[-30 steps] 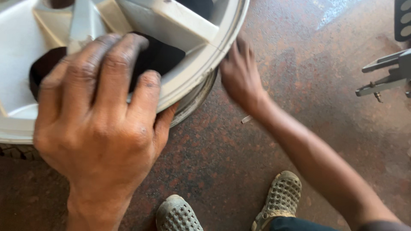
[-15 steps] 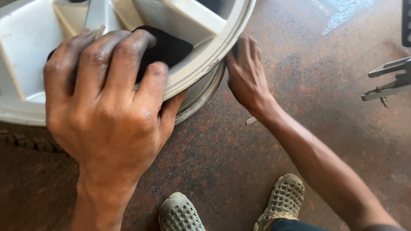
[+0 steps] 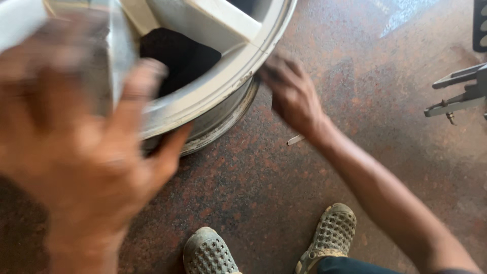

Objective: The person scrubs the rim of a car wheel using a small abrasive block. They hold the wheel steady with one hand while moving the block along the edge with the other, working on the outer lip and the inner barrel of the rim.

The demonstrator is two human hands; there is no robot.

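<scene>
1. Wheel rim (image 3: 213,96), silver alloy, lies flat on the speckled floor (image 3: 243,193), upper left of view.
2. My left hand (image 3: 76,147), blurred, fingers spread wide over the spokes; grip unclear.
3. My right hand (image 3: 291,94), fingers loosely extended, touches the rim's outer edge.
4. Perforated clogs (image 3: 210,253) below.

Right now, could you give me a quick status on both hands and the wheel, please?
Left hand blurred, open over wheel. Right hand at its rim edge. Small pale scrap on floor nearby.

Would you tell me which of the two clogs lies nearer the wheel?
The left clog, at the bottom centre, lies nearer the wheel; the other clog sits further right, under the right forearm.
</scene>
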